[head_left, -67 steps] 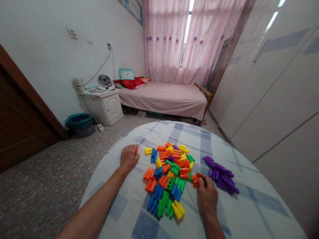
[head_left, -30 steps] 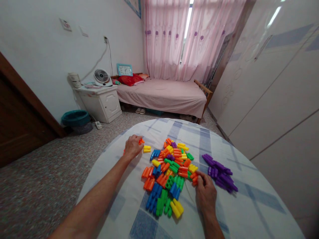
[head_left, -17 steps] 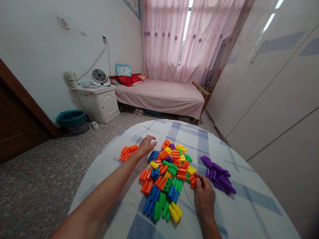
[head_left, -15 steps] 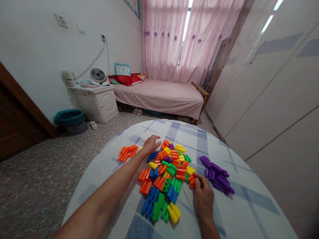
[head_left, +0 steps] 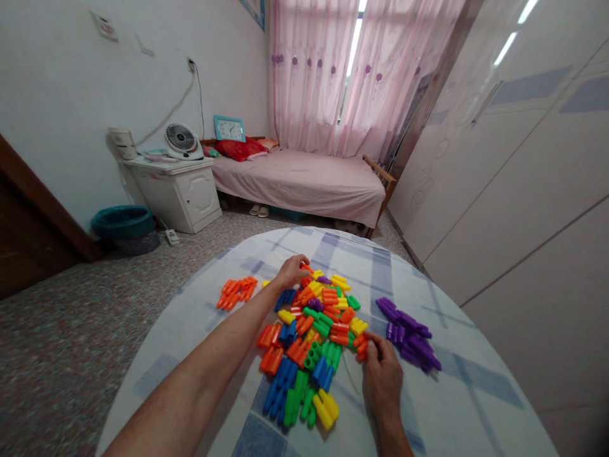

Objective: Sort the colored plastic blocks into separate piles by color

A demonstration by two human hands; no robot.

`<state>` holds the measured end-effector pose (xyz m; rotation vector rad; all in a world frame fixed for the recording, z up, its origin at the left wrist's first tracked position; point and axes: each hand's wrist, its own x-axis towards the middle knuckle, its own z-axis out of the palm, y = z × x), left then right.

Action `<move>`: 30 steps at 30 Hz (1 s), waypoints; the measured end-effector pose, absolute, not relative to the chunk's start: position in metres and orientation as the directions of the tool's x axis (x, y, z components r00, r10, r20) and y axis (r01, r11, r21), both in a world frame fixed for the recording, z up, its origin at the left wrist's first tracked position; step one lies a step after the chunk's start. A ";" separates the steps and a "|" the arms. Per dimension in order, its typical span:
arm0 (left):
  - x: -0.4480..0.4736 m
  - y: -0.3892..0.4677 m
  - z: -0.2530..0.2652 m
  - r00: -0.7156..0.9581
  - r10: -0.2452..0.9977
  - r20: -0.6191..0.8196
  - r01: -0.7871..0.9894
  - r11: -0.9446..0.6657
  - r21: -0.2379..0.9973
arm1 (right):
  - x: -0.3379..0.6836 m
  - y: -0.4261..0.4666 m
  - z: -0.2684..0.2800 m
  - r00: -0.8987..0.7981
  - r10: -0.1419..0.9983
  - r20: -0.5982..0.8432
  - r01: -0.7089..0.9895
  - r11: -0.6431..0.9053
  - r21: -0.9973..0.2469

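Note:
A mixed heap of bullet-shaped plastic building blocks (head_left: 320, 320) in orange, green, blue and yellow, with a few purple ones, lies on the table. At the heap's far edge, my left hand (head_left: 292, 271) has its fingers closed on an orange block (head_left: 307, 268). My right hand (head_left: 384, 368) is at the right edge, thumb and fingertips closed on another orange block (head_left: 361, 348); the fingers partly cover it. A separate group of orange blocks (head_left: 236, 292) lies left of my left forearm. Purple blocks (head_left: 410, 335) form a pile to the right of my right hand.
The round table wears a blue-and-white checked cloth (head_left: 457, 387). Beyond it stand a bed (head_left: 304, 174) and a white cabinet (head_left: 197, 193) carrying a fan (head_left: 181, 139). A lined bin (head_left: 124, 222) is on the floor at left; a wardrobe (head_left: 514, 190) lines the right.
My left hand has closed its fingers on an orange block at the heap's far edge; before, they were apart. My right hand stays at its orange block. The view has shifted slightly.

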<state>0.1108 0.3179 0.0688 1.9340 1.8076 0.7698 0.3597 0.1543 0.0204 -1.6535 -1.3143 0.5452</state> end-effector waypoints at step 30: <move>0.123 0.297 0.066 -0.009 0.999 0.052 0.846 -0.020 0.532 | 0.360 0.155 0.019 0.328 0.918 0.224 0.550 0.007 -0.835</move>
